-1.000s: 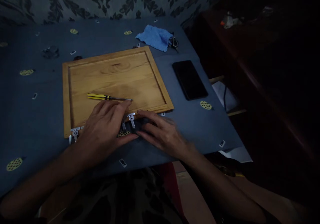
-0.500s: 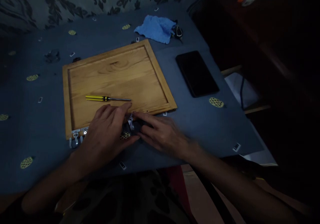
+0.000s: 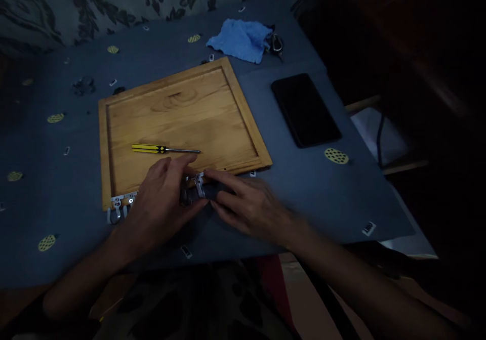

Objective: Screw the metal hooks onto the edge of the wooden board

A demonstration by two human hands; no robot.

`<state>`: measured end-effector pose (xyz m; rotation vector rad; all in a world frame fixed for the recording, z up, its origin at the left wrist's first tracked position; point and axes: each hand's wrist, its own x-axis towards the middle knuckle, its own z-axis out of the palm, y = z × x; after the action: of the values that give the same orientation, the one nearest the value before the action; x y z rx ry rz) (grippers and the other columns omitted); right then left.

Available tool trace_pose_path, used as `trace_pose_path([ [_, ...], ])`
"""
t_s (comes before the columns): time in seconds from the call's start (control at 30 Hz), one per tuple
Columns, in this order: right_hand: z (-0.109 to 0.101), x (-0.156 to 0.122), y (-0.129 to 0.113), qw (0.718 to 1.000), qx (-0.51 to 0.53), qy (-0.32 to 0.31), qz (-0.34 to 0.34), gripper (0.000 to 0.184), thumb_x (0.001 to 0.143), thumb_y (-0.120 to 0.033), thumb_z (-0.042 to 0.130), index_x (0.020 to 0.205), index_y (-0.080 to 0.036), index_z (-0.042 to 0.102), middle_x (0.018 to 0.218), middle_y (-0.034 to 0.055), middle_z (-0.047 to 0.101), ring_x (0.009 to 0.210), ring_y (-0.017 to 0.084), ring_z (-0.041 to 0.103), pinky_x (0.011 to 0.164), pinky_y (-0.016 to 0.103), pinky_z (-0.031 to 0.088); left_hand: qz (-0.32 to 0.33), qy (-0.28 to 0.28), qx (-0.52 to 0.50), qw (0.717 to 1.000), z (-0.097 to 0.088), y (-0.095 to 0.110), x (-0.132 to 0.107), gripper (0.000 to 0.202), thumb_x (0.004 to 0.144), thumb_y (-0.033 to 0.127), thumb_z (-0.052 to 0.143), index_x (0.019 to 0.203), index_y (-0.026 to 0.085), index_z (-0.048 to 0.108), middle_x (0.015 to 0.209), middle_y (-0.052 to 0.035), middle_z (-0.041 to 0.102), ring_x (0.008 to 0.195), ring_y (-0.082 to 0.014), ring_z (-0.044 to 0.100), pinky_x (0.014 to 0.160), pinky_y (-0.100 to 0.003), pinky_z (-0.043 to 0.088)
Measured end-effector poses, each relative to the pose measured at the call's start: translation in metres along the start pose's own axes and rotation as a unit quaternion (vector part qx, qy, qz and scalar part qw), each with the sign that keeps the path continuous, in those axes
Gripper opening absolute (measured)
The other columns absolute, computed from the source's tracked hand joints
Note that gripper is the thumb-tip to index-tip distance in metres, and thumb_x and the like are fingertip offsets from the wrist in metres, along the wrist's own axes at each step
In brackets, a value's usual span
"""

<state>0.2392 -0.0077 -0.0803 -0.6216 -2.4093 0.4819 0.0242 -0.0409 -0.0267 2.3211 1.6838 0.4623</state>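
Note:
A framed wooden panel (image 3: pixel 182 112) lies flat on a blue patterned cloth (image 3: pixel 68 178). A yellow-and-black screwdriver (image 3: pixel 163 149) rests on the panel. My left hand (image 3: pixel 161 203) and my right hand (image 3: pixel 246 203) meet at the panel's near edge, both with fingers curled round a small metal hinge (image 3: pixel 199 184). Another metal hinge (image 3: pixel 117 206) sits at the panel's near left corner, left of my left hand. Part of the held hinge is hidden under my fingers.
A black phone (image 3: pixel 306 110) lies right of the panel. A crumpled blue rag (image 3: pixel 239 39) and a key clip (image 3: pixel 276 42) are at the back. The table's right edge drops to a dark floor, where a white sheet (image 3: pixel 375 137) lies.
Both hands stay on the hinge at the panel's near edge, with small finger shifts. The camera has tilted, so the whole scene has shifted slightly.

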Motion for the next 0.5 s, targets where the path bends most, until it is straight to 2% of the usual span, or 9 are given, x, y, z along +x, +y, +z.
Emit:
trace_pose_path([
  [0.23,0.0006,0.0008,0.0011,1.000,0.019,-0.001,-0.001,0.020,0.100,-0.015,0.050,0.104,-0.012,0.069,0.140,0.0198,0.065,0.104,0.025,0.075,0.080,0.038,0.066,-0.021,0.003,-0.027,0.999,0.0009,-0.0013,-0.0013,0.072,0.079,0.018,0.080,0.141,0.023,0.044,0.113,-0.0061,0.071,0.114,-0.0273,0.066,0.100,-0.046,0.055],
  [0.37,-0.0011,0.0026,0.0022,0.999,0.019,-0.026,-0.009,0.031,0.098,-0.011,0.048,0.123,-0.012,0.065,0.145,0.0188,0.062,0.119,0.027,0.070,0.087,0.042,0.066,-0.019,0.010,-0.054,0.998,0.0025,-0.0034,-0.0022,0.072,0.078,0.019,0.081,0.139,0.024,0.044,0.114,-0.0059,0.071,0.113,-0.0277,0.068,0.100,-0.047,0.056],
  [0.5,-0.0022,0.0049,0.0018,0.999,0.005,-0.049,-0.004,0.031,0.098,-0.010,0.049,0.124,-0.016,0.065,0.145,0.0155,0.063,0.125,0.024,0.068,0.091,0.038,0.065,-0.035,0.008,-0.061,0.998,0.0038,-0.0048,-0.0033,0.071,0.079,0.018,0.081,0.139,0.026,0.045,0.115,-0.0048,0.071,0.114,-0.0273,0.068,0.099,-0.046,0.057],
])
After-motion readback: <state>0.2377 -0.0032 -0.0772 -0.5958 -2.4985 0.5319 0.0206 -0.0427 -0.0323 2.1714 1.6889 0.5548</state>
